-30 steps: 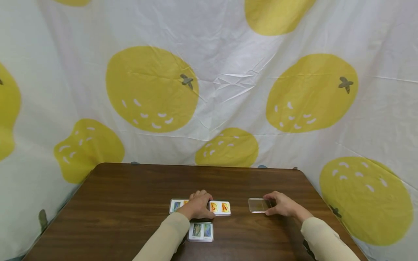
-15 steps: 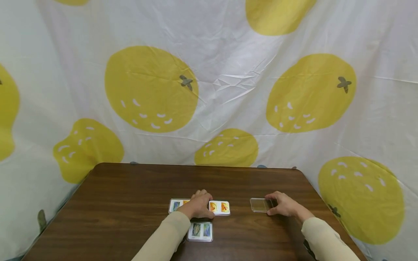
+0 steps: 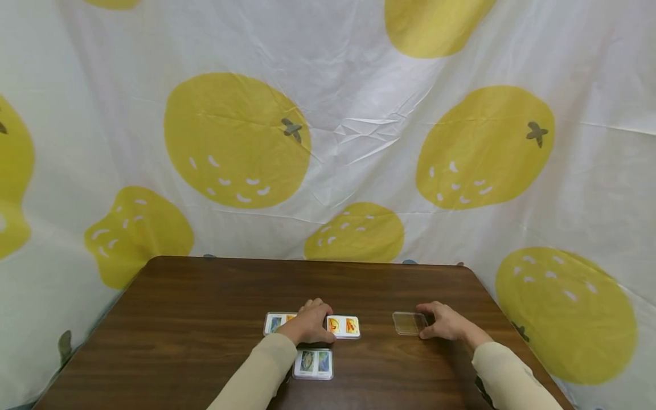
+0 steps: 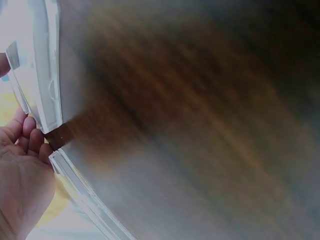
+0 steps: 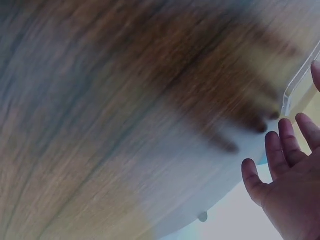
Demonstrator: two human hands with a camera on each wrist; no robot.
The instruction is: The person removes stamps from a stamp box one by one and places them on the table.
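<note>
My left hand (image 3: 310, 324) is at the table's middle, over the left end of a clear case with orange pictures (image 3: 343, 326). Thumb and index finger grip that case across its near and far edges. Another picture case (image 3: 275, 323) lies to the left, partly hidden behind the hand. Nearer to me is a third case (image 3: 313, 364) with greenish pictures on white. My right hand (image 3: 446, 322) holds the right end of a see-through rectangular plastic case (image 3: 408, 323) between thumb and fingers. In the right wrist view the other fingers (image 5: 287, 145) are spread and off the case.
The dark wood table (image 3: 205, 353) has rounded far corners. Behind and beside it hangs a white cloth (image 3: 359, 165) printed with large yellow fruit. A strip of bare table shows between the orange-picture case and the see-through one.
My right hand has shifted slightly to the right together with the see-through case. My left hand and the picture cases have stayed almost still.
</note>
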